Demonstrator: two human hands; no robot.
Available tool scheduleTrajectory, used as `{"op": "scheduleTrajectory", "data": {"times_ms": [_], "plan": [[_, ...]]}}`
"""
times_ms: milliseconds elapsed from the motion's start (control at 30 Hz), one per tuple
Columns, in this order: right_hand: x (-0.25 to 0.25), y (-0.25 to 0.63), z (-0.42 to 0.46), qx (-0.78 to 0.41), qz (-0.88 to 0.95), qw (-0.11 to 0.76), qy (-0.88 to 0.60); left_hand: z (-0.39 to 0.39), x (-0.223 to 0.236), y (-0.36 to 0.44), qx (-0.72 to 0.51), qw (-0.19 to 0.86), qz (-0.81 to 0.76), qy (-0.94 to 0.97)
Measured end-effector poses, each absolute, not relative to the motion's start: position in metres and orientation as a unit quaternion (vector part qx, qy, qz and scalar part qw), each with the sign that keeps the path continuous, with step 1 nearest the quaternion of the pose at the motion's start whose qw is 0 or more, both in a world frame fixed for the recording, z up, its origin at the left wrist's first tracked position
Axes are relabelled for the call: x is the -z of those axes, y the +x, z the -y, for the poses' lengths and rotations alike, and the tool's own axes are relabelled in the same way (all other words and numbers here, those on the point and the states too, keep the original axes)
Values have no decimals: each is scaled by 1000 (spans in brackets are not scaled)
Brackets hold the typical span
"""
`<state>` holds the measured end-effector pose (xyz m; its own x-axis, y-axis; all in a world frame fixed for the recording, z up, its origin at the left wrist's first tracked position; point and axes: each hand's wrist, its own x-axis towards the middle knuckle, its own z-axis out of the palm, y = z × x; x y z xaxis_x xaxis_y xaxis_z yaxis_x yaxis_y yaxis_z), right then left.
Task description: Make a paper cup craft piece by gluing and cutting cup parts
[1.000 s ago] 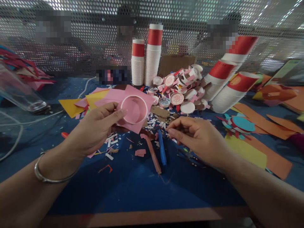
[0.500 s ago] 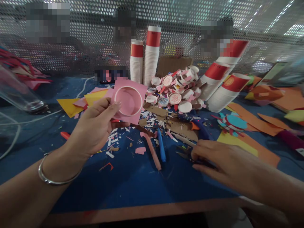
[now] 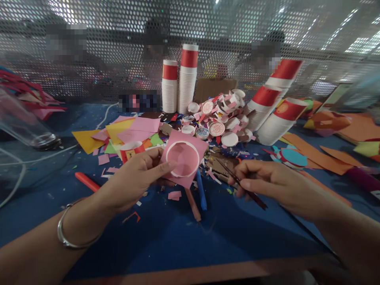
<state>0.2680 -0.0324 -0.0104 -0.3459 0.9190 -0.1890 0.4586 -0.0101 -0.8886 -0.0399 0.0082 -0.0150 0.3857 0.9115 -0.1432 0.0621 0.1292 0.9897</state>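
The light was dim and uneven, with bright glints coming through the perforated metal screen (image 3: pixel 118 47), strongest at the upper right, and soft shadows on the blue tabletop (image 3: pixel 166 241). The wide view stretched toward its edges, where the clear bottle (image 3: pixel 26 122) looked smeared. Fine detail behind the screen was lost, perhaps to blur, and square pixel blocks covered several patches.

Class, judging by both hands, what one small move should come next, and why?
Probably bring the dark pointed tool in the right hand to the pink sheet: the left hand holds the sheet up, and the tool's tip is near, not touching.
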Motion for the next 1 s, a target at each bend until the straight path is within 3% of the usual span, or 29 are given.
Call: {"op": "scheduleTrajectory", "data": {"times_ms": [367,1000], "plan": [[20,233,6,-560,545,404,-475,-7,14,-34,-381,703,-394,454],[26,223,16,-645,506,403,-406,9,25,-17,-338,763,-337,437]]}}
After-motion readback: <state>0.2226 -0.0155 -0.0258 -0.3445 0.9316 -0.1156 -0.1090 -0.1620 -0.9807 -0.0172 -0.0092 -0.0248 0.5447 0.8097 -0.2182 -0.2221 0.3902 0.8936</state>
